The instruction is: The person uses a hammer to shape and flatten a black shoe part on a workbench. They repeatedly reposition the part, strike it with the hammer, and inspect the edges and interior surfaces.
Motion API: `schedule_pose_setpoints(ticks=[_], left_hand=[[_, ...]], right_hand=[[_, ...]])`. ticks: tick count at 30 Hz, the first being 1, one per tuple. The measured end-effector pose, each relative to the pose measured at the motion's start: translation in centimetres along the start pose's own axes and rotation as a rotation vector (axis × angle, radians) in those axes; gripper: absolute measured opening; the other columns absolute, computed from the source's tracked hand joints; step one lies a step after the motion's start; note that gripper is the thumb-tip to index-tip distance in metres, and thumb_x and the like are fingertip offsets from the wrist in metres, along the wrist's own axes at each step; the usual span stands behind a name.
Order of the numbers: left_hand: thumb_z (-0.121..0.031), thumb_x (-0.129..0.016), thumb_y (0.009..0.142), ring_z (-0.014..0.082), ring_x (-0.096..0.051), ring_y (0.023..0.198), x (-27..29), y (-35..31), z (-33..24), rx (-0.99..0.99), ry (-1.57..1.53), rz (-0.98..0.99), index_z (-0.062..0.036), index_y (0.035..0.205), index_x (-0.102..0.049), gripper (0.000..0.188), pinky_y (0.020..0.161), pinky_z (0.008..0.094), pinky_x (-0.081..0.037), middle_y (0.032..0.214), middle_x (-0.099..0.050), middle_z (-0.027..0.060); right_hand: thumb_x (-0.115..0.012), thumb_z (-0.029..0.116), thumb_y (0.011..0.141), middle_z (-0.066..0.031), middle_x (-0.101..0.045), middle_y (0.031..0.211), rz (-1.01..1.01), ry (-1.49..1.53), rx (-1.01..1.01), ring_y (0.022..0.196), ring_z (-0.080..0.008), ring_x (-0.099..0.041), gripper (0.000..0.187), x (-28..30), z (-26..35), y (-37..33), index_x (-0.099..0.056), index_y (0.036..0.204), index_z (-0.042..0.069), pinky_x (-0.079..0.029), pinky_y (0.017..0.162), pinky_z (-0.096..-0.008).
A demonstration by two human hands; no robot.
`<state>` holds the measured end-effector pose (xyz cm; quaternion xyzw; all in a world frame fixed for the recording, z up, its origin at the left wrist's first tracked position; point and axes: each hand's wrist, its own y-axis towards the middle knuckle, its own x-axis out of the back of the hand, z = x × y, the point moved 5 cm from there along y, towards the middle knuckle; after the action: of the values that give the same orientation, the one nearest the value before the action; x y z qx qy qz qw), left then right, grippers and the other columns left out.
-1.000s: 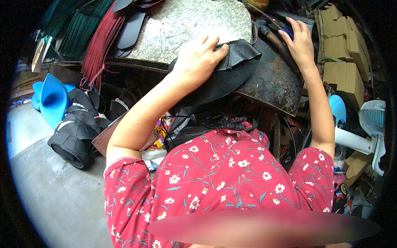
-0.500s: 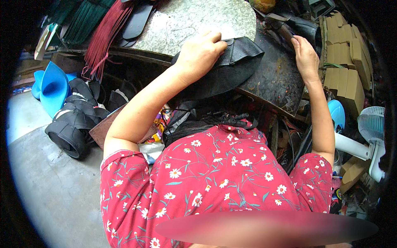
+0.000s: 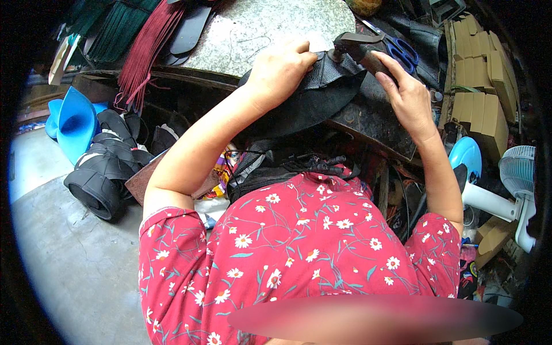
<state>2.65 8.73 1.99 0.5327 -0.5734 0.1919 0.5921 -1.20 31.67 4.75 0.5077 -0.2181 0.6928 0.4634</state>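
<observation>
My left hand [image 3: 284, 72] is closed on a black leather piece [image 3: 325, 100], fingers pinching its upper edge. The leather has a textured folded band along the top and a wide, smoother flap hanging below. In my right hand [image 3: 409, 103] is a hammer [image 3: 368, 56], gripped by its dark handle. Its metal head is at the right part of the leather's folded band, close to my left fingers. Under the leather, the pale speckled stone slab [image 3: 276, 29] and the dark worktop [image 3: 379, 118] show in part.
Blue-handled scissors [image 3: 405, 56] lie behind my right hand. Stacked cardboard boxes [image 3: 480, 118] and a fan [image 3: 516, 169] stand on the right. Red cords [image 3: 144, 49] hang at the upper left. Black shoe-like pieces [image 3: 95, 187] and blue sheets [image 3: 77, 123] sit at the left.
My right hand has swung the hammer leftward from the worktop's right side onto the leather's edge. The scissors are now uncovered. My left hand holds nearly the same place.
</observation>
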Motion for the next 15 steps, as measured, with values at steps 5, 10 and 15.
schedule_pose_setpoints(ticks=[5,10,15], left_hand=[[-0.014,-0.061,0.077,0.0239,-0.062,0.093,0.2,-0.2,-0.7,-0.119,0.085,-0.06,-0.0109,0.079,-0.066,0.006,0.071,0.035,-0.055,0.089,-0.06,0.006],[-0.013,-0.061,0.074,0.0229,-0.062,0.092,0.3,-0.6,-0.9,-0.113,0.104,-0.061,-0.0101,0.076,-0.065,0.005,0.07,0.0338,-0.055,0.088,-0.06,0.0057],[-0.012,-0.062,0.075,0.0245,-0.062,0.086,0.3,-0.7,-0.7,-0.104,0.08,-0.071,-0.0101,0.078,-0.063,0.004,0.071,0.0351,-0.054,0.085,-0.06,0.0056]], right_hand=[[-0.062,0.029,0.095,-0.0098,-0.069,0.115,-0.185,0.116,0.151,0.101,-0.0297,-0.068,0.037,2.0,2.2,0.4,-0.061,0.131,0.025,-0.054,0.081,-0.0349],[-0.064,0.023,0.094,-0.0125,-0.069,0.115,-0.382,0.335,0.264,0.099,-0.0258,-0.07,0.038,2.2,4.0,0.8,-0.061,0.132,0.019,-0.055,0.079,-0.0338],[-0.062,0.03,0.095,-0.011,-0.069,0.114,-0.075,0.038,0.192,0.1,-0.0284,-0.068,0.037,0.8,3.4,1.1,-0.061,0.132,0.024,-0.055,0.079,-0.0349]])
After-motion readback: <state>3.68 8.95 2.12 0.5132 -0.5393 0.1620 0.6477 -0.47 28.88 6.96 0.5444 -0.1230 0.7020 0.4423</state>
